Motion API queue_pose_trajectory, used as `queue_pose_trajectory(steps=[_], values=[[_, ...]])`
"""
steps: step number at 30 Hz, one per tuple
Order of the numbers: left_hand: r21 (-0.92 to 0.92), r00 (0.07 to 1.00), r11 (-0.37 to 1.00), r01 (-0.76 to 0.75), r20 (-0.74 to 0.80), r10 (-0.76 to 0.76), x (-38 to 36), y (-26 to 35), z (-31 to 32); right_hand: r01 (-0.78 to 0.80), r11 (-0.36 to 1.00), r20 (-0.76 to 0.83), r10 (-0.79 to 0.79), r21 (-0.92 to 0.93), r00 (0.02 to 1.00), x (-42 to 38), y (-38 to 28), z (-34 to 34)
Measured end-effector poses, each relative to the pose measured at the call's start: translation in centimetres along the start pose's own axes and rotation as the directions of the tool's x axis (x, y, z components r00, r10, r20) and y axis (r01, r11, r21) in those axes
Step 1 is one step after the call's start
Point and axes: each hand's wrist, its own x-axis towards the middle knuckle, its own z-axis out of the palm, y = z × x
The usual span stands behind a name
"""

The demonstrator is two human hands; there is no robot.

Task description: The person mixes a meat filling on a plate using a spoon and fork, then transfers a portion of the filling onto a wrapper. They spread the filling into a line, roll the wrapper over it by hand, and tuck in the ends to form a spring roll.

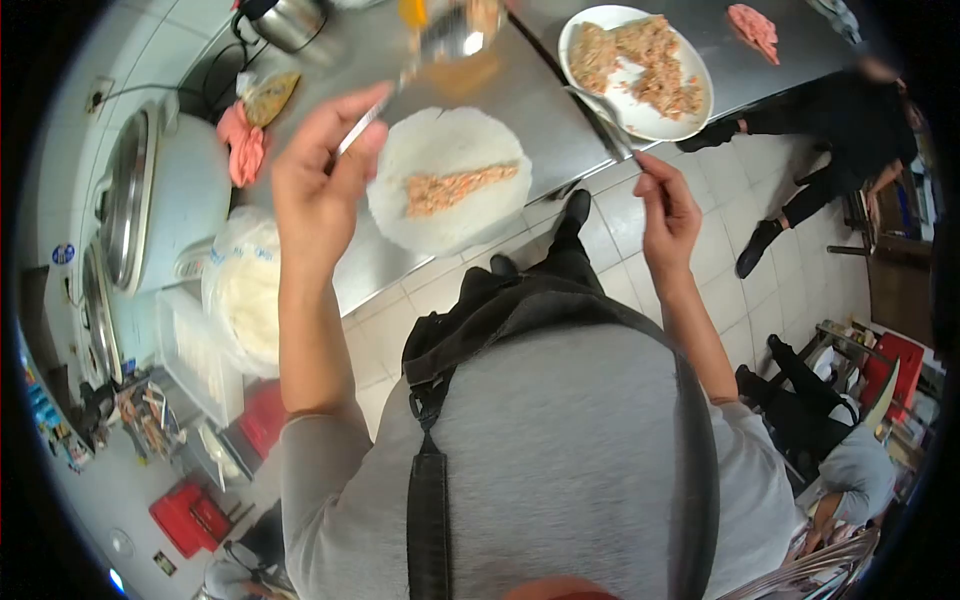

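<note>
My left hand [328,165] is closed around the thin handle of a metal spoon [455,42], whose blurred head carries some filling above the table. My right hand [668,210] grips another spoon [608,112], its head reaching over the rim of a white plate [632,92]. Chopped meat-like filling [662,72] covers much of that plate. Between my hands lies a round, thin white wrapper [440,130], with a strip of the same filling [460,188] across its middle. The wrapper rests near the table's front edge, apart from both hands.
The metal table [350,60] bears a steel jug [283,20], pink cloths [240,145] [754,32] and a bagged item [270,98]. At left are a large lidded pot [180,190] and a bag of white sheets [245,290]. Other people [830,140] are at right.
</note>
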Motion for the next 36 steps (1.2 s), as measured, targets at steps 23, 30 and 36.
queue_pose_trajectory(steps=[23,30,36], values=[[0.606,0.808,0.542,-0.581,0.352,0.472,10.3,-8.1,21.4,-0.099,0.916,0.005,0.109,-0.389,0.994,5.4,3.8,-2.2],[0.659,0.891,0.614,-0.435,0.215,0.4,9.7,-7.5,19.0,-0.048,0.784,0.106,0.145,-0.62,0.984,6.8,6.9,-5.3],[0.456,0.987,0.881,-0.127,0.15,0.064,8.7,-6.8,16.7,-0.062,0.72,0.096,0.176,-0.692,0.98,7.6,4.5,-6.7]])
